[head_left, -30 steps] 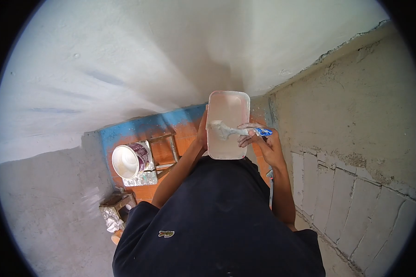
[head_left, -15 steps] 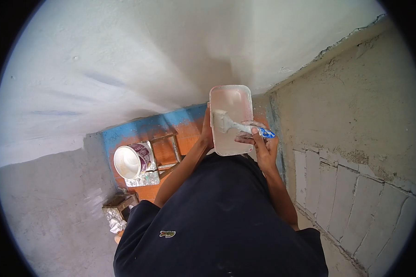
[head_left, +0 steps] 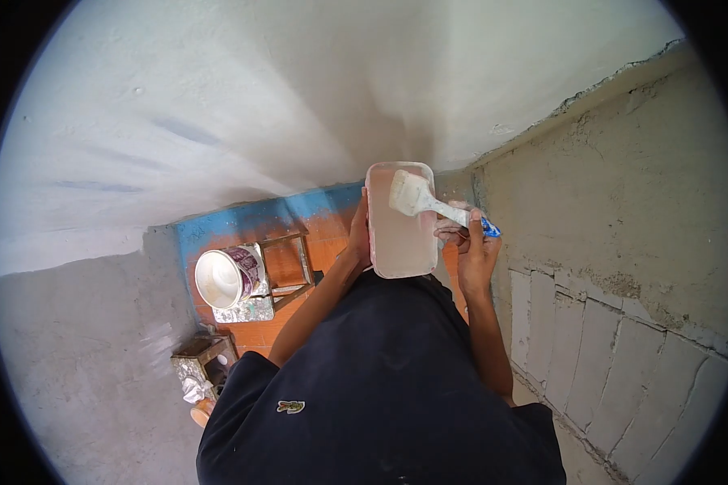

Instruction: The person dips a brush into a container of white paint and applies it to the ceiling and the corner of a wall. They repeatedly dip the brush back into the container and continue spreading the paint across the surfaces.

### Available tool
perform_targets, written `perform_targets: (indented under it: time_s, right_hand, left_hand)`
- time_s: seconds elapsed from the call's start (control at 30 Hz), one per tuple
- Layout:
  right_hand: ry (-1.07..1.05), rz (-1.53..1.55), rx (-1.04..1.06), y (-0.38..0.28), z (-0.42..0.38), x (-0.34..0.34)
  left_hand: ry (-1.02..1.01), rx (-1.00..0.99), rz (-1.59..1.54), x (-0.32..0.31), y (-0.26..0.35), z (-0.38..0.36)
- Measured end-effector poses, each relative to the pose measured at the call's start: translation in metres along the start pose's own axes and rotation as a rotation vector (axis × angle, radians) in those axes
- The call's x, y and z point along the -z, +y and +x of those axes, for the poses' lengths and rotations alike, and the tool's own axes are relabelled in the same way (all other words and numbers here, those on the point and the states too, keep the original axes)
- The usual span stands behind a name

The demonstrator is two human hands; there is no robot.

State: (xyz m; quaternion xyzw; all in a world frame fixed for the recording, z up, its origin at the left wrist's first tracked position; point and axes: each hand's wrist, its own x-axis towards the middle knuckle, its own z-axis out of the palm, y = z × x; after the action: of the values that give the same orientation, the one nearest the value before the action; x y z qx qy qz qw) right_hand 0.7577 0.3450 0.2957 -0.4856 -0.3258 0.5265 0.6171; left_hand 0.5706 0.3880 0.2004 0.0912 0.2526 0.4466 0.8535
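My left hand (head_left: 360,232) grips a rectangular paint tub (head_left: 402,255) by its left side, the fingers mostly hidden behind it. Whitish paint covers the inside of the tub. A paintbrush (head_left: 449,212) with a white, paint-coated handle and a blue end is held in my right hand (head_left: 476,249), its fingers closed round the handle. The brush's wide, paint-loaded bristles are over the upper part of the tub, pointing left. White smears mark the fingers of my right hand.
A white wall (head_left: 243,89) rises ahead, and rough bare plaster (head_left: 607,186) lies to the right. On the left, a bucket (head_left: 220,280) stands on a paint-spattered stool (head_left: 245,309). Behind it sits a smaller wooden stool (head_left: 205,349). Orange tiles (head_left: 328,252) cover the floor.
The brush has lifted from the left part of the tub and moved up and right, its bristles now clearer of the paint. The tub has shifted slightly down.
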Motion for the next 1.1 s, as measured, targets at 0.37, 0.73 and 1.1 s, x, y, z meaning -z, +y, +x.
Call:
perform_targets:
  time_s: [0.37,0.73,1.1]
  right_hand:
    - [-0.445,-0.317,0.166,-0.025,0.009,0.015]
    - [-0.481,-0.290,-0.098,-0.045,0.020,0.018]
    - [-0.703,-0.427,-0.239,-0.059,0.038,0.018]
  left_hand:
    - [-0.111,-0.057,-0.084,-0.001,0.012,0.006]
    - [-0.051,-0.021,-0.053,0.013,0.009,0.005]
    - [-0.041,0.020,-0.025,0.011,0.010,0.002]
